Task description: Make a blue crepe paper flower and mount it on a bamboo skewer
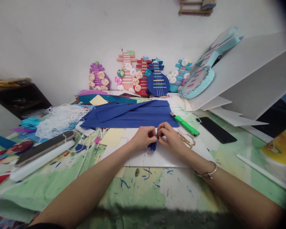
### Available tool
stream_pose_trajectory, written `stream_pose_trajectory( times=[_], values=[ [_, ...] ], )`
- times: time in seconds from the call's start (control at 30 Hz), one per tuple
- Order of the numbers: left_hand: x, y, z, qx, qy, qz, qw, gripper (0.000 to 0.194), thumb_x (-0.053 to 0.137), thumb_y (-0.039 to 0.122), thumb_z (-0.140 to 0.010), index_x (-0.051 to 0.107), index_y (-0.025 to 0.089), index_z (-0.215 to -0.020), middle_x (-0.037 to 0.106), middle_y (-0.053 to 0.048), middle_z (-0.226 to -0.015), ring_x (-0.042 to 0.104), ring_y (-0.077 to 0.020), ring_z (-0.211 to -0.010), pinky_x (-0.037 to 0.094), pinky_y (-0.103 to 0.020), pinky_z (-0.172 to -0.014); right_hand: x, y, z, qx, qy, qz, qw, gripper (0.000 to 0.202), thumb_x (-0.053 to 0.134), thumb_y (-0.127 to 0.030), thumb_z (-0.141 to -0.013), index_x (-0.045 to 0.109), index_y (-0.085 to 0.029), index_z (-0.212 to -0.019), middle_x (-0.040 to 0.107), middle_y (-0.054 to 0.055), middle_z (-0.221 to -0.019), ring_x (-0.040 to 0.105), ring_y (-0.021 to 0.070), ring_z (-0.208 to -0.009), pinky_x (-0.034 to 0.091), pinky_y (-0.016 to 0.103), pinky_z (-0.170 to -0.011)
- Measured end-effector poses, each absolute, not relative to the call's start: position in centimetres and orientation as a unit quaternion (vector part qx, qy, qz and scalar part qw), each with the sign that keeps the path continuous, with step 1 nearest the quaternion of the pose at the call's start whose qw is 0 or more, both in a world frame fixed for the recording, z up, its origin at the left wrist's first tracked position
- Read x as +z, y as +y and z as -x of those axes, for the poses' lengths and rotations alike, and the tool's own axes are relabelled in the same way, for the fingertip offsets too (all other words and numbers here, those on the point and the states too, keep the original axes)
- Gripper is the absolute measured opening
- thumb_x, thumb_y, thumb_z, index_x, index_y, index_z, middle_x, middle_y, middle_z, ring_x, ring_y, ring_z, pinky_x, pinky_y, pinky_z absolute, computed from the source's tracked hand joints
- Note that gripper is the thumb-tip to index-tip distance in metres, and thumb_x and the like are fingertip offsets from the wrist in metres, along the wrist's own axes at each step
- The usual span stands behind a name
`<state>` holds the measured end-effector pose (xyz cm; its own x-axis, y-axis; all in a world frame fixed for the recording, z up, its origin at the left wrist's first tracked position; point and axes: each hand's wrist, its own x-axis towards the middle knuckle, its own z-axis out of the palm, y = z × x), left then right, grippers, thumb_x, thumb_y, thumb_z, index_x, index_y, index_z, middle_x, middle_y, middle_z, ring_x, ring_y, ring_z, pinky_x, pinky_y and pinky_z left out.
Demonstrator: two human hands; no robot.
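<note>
My left hand (145, 137) and my right hand (168, 136) meet over a white board (135, 158), fingertips pinched together. Between them is a small dark blue folded piece (153, 147), its lower end hanging below the fingers; it looks like crepe paper, and its upper part is hidden. Gold-handled scissors (190, 140) lie beside my right hand, their blades out of sight under it. A green utility knife (186, 125) rests just beyond. Behind both hands spread wide folded strips of blue paper (133, 115).
Decorated paper lutes (158, 83) lean along the wall. At left are white string (59, 119) and a dark phone-like slab (46, 148). A black phone (215, 129), white boards (250, 79) and a yellow container (281, 146) occupy the right. Blue scraps litter the green tablecloth (143, 194).
</note>
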<state>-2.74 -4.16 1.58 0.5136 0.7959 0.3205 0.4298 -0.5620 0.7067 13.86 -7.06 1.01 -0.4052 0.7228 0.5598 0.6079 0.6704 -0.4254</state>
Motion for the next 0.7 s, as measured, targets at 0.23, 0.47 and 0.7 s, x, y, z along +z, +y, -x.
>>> stream_pose_trajectory(
  times=[0.23,0.47,0.7],
  values=[
    [1.4,-4.1,2.6,0.328,0.377,-0.817,0.288,0.007,0.054,0.012,-0.062,0.051,0.016,-0.057,0.05,0.005,-0.053,0.042,-0.009,-0.053,0.031,-0.022,-0.054,0.8,-7.0,-13.6,0.076,-0.828,0.402,0.385,0.013,0.05,-0.008,-0.073,0.046,-0.02,-0.071,0.049,0.006,-0.091,0.051,0.0173,-0.082,0.044,0.031,-0.074],
    [1.3,-3.4,3.5,0.304,0.383,-0.791,0.367,0.005,0.053,0.015,-0.067,0.058,0.016,-0.067,0.056,0.002,-0.058,0.05,-0.0104,-0.054,0.036,-0.022,-0.052,1.7,-7.0,-14.9,0.089,-0.852,0.417,0.303,0.009,0.05,-0.011,-0.082,0.055,-0.018,-0.085,0.056,0.007,-0.092,0.052,0.0195,-0.088,0.042,0.033,-0.08],
    [2.4,-4.2,3.9,0.249,0.364,-0.79,0.426,0.022,0.065,0.019,-0.062,0.047,0.018,-0.075,0.059,0.001,-0.068,0.054,-0.0117,-0.062,0.042,-0.023,-0.058,1.6,-7.1,-15.2,0.12,-0.852,0.43,0.274,0.014,0.052,-0.008,-0.079,0.058,-0.018,-0.088,0.061,0.004,-0.084,0.054,0.0162,-0.078,0.039,0.028,-0.071]
  ],
)
